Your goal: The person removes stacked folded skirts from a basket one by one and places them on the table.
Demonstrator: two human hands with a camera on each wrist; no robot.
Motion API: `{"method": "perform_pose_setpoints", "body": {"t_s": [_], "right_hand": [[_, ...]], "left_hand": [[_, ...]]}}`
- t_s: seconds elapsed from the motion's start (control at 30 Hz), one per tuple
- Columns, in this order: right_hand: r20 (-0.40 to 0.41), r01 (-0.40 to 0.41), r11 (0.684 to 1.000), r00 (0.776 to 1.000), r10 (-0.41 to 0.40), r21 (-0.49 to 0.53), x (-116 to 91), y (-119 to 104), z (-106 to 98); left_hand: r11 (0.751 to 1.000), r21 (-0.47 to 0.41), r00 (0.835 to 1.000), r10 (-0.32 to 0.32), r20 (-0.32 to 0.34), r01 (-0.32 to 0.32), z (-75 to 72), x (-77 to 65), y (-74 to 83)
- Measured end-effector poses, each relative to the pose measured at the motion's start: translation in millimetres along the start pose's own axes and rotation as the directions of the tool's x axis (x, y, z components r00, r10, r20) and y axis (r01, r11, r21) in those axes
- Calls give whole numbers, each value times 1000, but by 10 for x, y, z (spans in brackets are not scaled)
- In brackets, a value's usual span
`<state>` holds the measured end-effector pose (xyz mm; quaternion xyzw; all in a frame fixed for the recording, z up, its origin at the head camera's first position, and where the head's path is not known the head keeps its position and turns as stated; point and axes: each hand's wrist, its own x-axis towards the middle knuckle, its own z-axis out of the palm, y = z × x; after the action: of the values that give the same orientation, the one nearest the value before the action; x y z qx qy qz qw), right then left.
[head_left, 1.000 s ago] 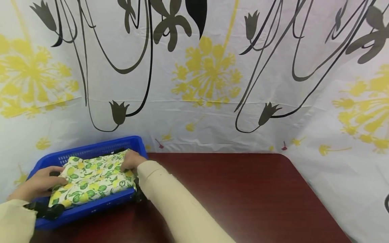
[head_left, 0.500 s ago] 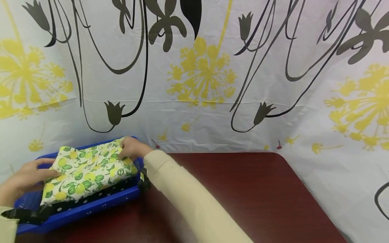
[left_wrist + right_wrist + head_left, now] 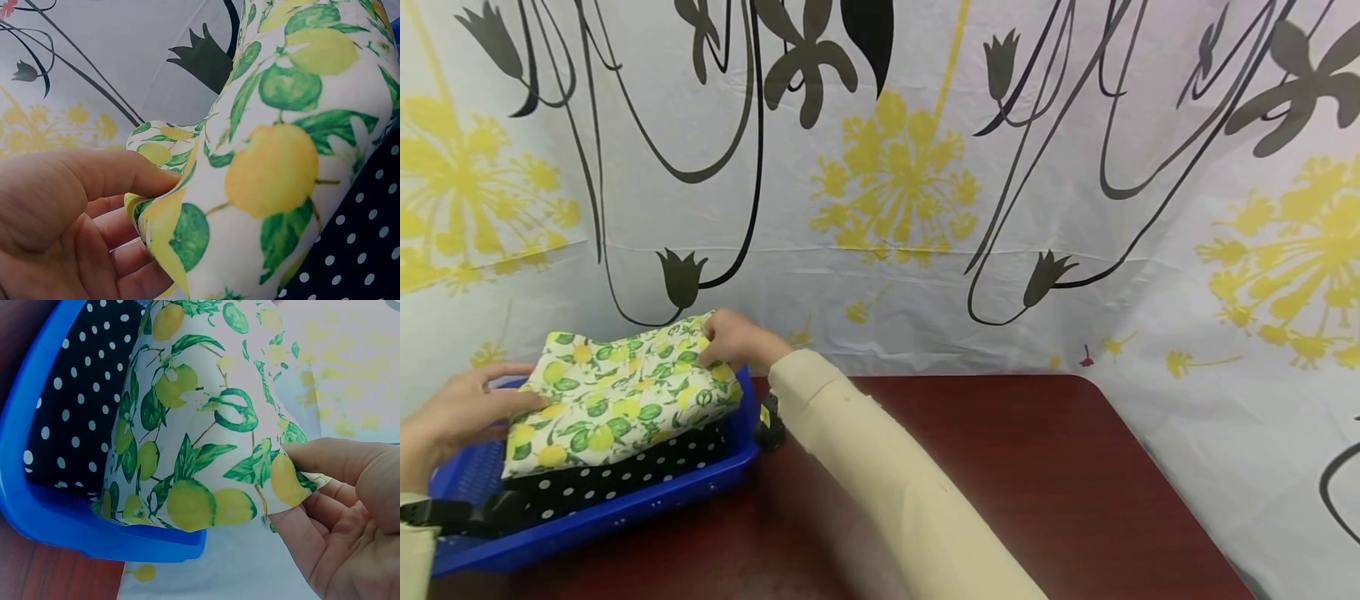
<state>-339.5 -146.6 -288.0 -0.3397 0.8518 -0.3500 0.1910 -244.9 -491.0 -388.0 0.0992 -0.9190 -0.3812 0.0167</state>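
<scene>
A folded white cloth with a lemon-and-leaf print (image 3: 625,396) is held up by both hands over a blue plastic basket (image 3: 625,517). My left hand (image 3: 463,417) pinches its left edge; in the left wrist view the thumb lies on top of the lemon-print cloth (image 3: 269,169) and the fingers are beneath. At the far right corner my right hand (image 3: 741,340) pinches the fabric, thumb and fingers on either side of it in the right wrist view. Under it, a black cloth with white polka dots (image 3: 625,475) lies in the basket, partly covered.
The basket stands at the left of a dark red-brown table (image 3: 1000,467). Behind the table hangs a white curtain (image 3: 850,292) printed with yellow and grey flowers. Black straps with small devices (image 3: 769,423) sit at both wrists.
Both hands have raised the lemon-print cloth out of the basket, its far edge rising above the rim. The polka-dot cloth beneath has come into view. The head view has shifted slightly.
</scene>
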Motion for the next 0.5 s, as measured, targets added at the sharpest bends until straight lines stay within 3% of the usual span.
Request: {"method": "perform_pose_setpoints", "body": {"t_s": [0.13,0.37,0.5], "right_hand": [[-14,23,999,1000,-24,-22,-14,-40,-50],[-45,93,993,994,-97,-74,-92,-87,-196],[-64,123,989,990,-128,-87,-152,-111,-300]], "left_hand": [[1000,4,1000,-16,-8,16,-36,-74,162],[998,-1,998,62,16,-62,-71,-426,885],[996,21,996,88,-12,-88,-94,-480,1117]]}}
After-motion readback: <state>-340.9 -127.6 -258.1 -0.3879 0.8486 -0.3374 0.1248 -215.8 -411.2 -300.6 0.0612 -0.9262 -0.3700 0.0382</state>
